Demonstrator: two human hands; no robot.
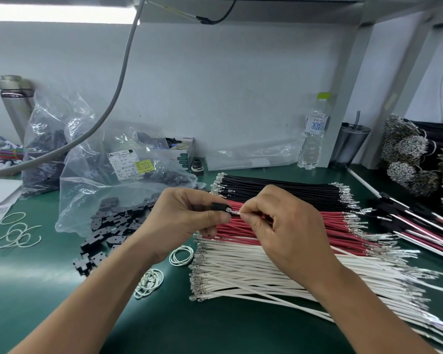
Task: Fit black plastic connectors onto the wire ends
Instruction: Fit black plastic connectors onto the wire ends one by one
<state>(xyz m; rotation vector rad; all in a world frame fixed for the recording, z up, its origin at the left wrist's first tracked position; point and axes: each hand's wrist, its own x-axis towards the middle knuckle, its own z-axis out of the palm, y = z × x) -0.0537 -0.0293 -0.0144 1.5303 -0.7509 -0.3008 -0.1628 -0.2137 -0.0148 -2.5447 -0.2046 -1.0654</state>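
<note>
A: What are the hands doing?

B: The left hand (187, 215) pinches a black connector (218, 207) between thumb and forefinger, above the middle of the green counter (36, 290). The right hand (279, 223) pinches a wire (237, 213) just behind its metal terminal; the terminal's tip sits right at the connector's mouth. Whether it is already inside, I cannot tell.

A: What colour is that wire?

B: The short stretch showing past the fingers looks pale, white or pink. The rest is hidden in the hand.

A: And the stock of wires?

B: Right under the hands, running toward 3 o'clock: black wires (279, 187) at the far side, red wires (304, 226) in the middle, white wires (266, 274) nearest, all laid side by side with metal terminals on both ends.

A: Loose connectors?

B: A pile of black connectors (113, 226) lies at 9 o'clock of the left hand, spilling from a clear plastic bag (100, 180) with a printed label.

A: Anything else?

B: White rubber bands (180, 255) at 6 o'clock of the left hand, more at the left edge. At 3 o'clock, far right, wires already joined to black connectors (407, 215). Against the back wall at 1 o'clock stands a water bottle (313, 134), beside a dark tumbler (349, 144).
</note>
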